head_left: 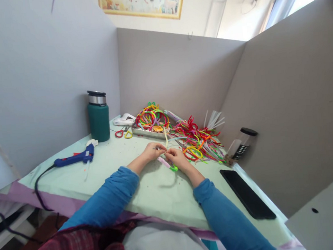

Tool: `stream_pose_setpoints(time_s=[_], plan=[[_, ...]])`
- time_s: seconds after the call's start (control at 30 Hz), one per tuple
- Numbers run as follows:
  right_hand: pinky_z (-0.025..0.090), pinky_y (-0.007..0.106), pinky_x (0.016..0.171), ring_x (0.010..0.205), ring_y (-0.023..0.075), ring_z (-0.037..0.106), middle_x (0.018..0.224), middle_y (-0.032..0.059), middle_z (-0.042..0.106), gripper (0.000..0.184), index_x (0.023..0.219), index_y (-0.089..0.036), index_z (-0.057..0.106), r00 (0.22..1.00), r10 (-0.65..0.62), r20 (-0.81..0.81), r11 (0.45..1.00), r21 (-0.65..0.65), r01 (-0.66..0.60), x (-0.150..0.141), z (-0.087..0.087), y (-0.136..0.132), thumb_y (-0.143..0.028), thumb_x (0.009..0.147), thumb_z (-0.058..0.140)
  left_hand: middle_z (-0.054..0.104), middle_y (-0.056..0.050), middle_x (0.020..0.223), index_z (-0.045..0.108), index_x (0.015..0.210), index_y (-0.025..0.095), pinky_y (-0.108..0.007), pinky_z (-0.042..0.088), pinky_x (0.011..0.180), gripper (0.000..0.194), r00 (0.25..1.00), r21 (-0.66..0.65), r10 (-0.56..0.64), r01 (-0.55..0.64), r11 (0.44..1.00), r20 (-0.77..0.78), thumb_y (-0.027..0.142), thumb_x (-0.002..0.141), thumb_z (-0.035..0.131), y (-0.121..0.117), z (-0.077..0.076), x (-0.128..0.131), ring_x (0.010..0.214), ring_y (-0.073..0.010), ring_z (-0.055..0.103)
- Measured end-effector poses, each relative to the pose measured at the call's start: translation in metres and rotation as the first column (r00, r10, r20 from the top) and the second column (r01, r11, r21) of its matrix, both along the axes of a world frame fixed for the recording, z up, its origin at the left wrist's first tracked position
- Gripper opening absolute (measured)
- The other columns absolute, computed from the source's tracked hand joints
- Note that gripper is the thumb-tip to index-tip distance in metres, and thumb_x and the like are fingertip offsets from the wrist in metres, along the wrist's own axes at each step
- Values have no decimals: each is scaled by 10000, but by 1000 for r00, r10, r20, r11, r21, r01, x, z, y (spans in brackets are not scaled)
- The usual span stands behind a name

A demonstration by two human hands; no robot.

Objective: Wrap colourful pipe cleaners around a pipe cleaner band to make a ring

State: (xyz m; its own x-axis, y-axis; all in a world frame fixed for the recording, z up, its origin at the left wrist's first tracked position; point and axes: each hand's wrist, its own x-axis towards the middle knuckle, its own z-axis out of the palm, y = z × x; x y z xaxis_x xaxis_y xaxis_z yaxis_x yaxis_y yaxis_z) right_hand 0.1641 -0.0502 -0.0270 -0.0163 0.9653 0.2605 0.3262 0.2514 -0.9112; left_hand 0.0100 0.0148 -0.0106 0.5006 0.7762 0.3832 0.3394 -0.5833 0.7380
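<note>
Over the middle of the table, my left hand [151, 151] and my right hand [176, 157] meet with fingertips pinched together. Between them is a pipe cleaner piece; a pale yellow pipe cleaner [165, 136] sticks up from the fingers. Below hangs its pink pipe cleaner part [164, 162] with a bright green end [174, 168]. Fingers cover the joint, so which hand grips which strand is hard to see. Just beyond my right hand lies a heap of mixed pipe cleaners [198, 135], with a pointed metal tool [180, 143] at its near edge.
A metal tray [148, 134] of coloured pipe cleaner loops stands at the back beside scissors [123, 134]. At left are a green bottle [99, 121] and a blue glue gun [75, 159] with its cord. A black phone [246, 194] and a clear container [241, 143] are at right.
</note>
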Motion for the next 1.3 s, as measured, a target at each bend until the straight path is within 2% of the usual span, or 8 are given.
stream_pose_setpoints(time_s=[0.37, 0.67, 1.13, 1.3], plan=[[349, 232, 454, 447, 101, 449, 542, -21, 571, 200, 670, -180, 560, 1000, -17, 6, 1000, 20, 17, 0, -2, 2, -367, 732, 593, 711, -40, 766, 741, 888, 119, -229, 465, 664, 270, 999, -17, -38, 38, 999, -28, 278, 711, 613, -2, 1, -4, 668, -134, 594], [345, 225, 455, 446, 96, 447, 567, -22, 589, 150, 716, -173, 591, 999, -52, -8, 998, 36, 52, 0, -5, 4, -323, 714, 576, 722, -44, 786, 748, 882, 127, -228, 463, 671, 257, 998, 29, 30, -28, 999, -59, 290, 717, 636, 1, -1, -3, 694, -144, 605], [358, 231, 468, 458, 104, 456, 565, -23, 581, 157, 706, -184, 582, 998, -54, 17, 997, 59, 53, 1, -7, 5, -338, 735, 580, 732, -50, 801, 748, 943, 125, -240, 472, 698, 291, 997, -5, -21, 20, 1000, -76, 297, 731, 646, -2, 3, -6, 695, -149, 622], [359, 236, 462, 448, 106, 448, 564, -25, 576, 161, 743, -185, 587, 998, -64, 21, 997, 54, 63, 1, -6, 5, -346, 742, 578, 739, -55, 840, 752, 923, 135, -241, 474, 726, 278, 997, 45, -6, 9, 999, -72, 306, 721, 665, 0, 2, -5, 725, -155, 635]])
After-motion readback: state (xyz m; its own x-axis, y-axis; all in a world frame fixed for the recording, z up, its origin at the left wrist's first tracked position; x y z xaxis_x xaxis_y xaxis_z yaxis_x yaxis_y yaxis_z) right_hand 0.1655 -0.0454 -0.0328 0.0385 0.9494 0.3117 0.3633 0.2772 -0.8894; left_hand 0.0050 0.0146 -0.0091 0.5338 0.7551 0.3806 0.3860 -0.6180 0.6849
